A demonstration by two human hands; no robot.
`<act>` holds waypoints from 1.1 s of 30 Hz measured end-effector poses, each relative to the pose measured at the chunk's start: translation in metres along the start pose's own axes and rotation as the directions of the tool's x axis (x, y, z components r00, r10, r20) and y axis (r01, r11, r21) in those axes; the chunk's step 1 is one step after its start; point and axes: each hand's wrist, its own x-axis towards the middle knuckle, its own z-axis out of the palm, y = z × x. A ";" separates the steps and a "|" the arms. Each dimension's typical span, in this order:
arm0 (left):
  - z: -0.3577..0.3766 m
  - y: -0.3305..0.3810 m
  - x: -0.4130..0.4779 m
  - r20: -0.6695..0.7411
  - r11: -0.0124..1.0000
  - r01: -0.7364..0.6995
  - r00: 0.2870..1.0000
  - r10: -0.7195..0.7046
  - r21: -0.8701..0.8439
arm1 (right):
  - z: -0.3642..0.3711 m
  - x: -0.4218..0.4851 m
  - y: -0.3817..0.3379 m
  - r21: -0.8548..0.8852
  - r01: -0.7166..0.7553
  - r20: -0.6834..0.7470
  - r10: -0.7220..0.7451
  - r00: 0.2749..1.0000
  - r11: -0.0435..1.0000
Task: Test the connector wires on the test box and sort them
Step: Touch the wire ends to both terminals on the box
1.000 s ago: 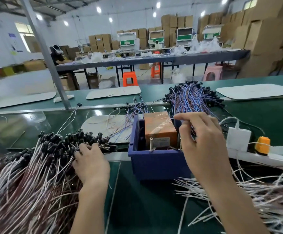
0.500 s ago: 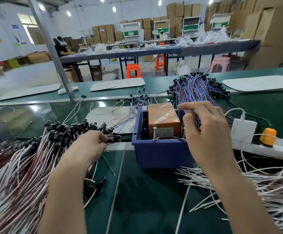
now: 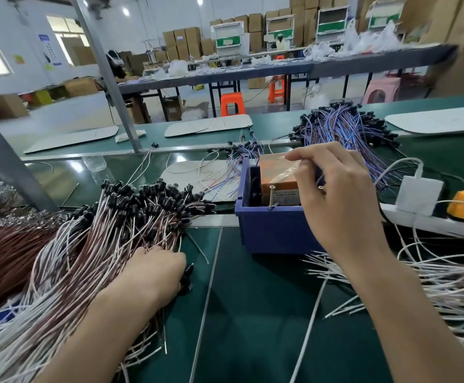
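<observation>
Head view: a person works at a green bench [image 3: 253, 322].
Test box: the orange test box [image 3: 276, 172] stands inside a blue bin [image 3: 275, 230] at mid-bench, with an upright metal screw [image 3: 271, 197] at its front.
Right hand: the right hand [image 3: 338, 200] hovers over the box, fingers curled and forefinger tip close to the thumb. I cannot tell whether anything is pinched between them.
Left hand: the left hand [image 3: 156, 272] lies palm down on the near edge of the brown-and-white connector wires [image 3: 100, 244], fingers bent onto a black connector [image 3: 188, 273]. Grip cannot be told.
Other wires: a blue-purple bundle [image 3: 344, 131] lies behind the bin and loose white wires [image 3: 446, 280] to its right.
Power: a white power strip [image 3: 432, 222] lies right of the bin.
</observation>
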 end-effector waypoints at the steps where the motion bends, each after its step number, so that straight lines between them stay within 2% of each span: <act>1: 0.001 0.000 -0.001 -0.035 1.000 -0.001 0.999 0.002 0.022 | 0.000 0.000 0.000 -0.002 -0.001 -0.003 0.001 1.000 1.000; 4: 0.000 -0.004 0.002 -0.175 1.000 -0.011 0.985 0.010 -0.002 | -0.001 0.002 0.002 0.003 -0.011 -0.019 0.011 1.000 1.000; 9: -0.013 0.006 0.014 -0.325 0.971 -0.056 0.945 -0.024 -0.234 | -0.004 0.003 0.004 0.025 -0.047 -0.008 0.047 0.999 0.999; 12: -0.030 0.012 0.018 -0.414 0.928 -0.067 0.905 -0.098 -0.366 | -0.006 0.005 0.005 0.033 -0.071 0.002 0.071 0.998 0.997; 14: -0.046 0.007 0.016 -0.543 0.889 -0.094 0.818 -0.187 -0.449 | -0.008 0.006 0.006 0.056 -0.100 0.018 0.099 0.995 0.993; 17: -0.080 0.000 0.001 -0.734 0.769 -0.295 0.606 -0.309 -0.567 | -0.008 0.006 0.005 0.178 -0.160 0.057 0.153 0.987 0.971; 19: -0.108 0.007 -0.016 -0.814 0.692 -0.475 0.499 -0.297 -0.544 | -0.009 0.008 0.002 0.356 -0.225 0.117 0.195 0.974 0.907; 21: -0.130 0.028 -0.031 -0.864 0.640 -0.602 0.454 -0.218 -0.478 | -0.010 0.010 -0.003 0.563 -0.279 0.210 0.192 0.959 0.778; 24: -0.146 0.070 -0.043 -0.869 0.578 -0.695 0.493 -0.049 -0.427 | -0.012 0.013 -0.009 0.778 -0.329 0.283 0.169 0.944 0.536; 26: -0.150 0.096 -0.046 -0.821 0.510 -0.724 0.568 0.057 -0.465 | -0.016 0.015 -0.010 0.847 -0.367 0.310 0.203 0.929 0.386; 27: -0.151 0.105 -0.048 -0.792 0.480 -0.724 0.604 0.092 -0.496 | -0.019 0.015 -0.010 0.853 -0.375 0.312 0.221 0.924 0.363; 29: -0.152 0.114 -0.049 -0.766 0.463 -0.714 0.634 0.109 -0.525 | -0.024 0.014 -0.009 0.839 -0.371 0.302 0.225 0.926 0.399; 33: -0.155 0.120 -0.046 -0.752 0.513 -0.682 0.651 0.104 -0.520 | -0.026 0.015 -0.008 0.811 -0.322 0.267 0.181 0.947 0.489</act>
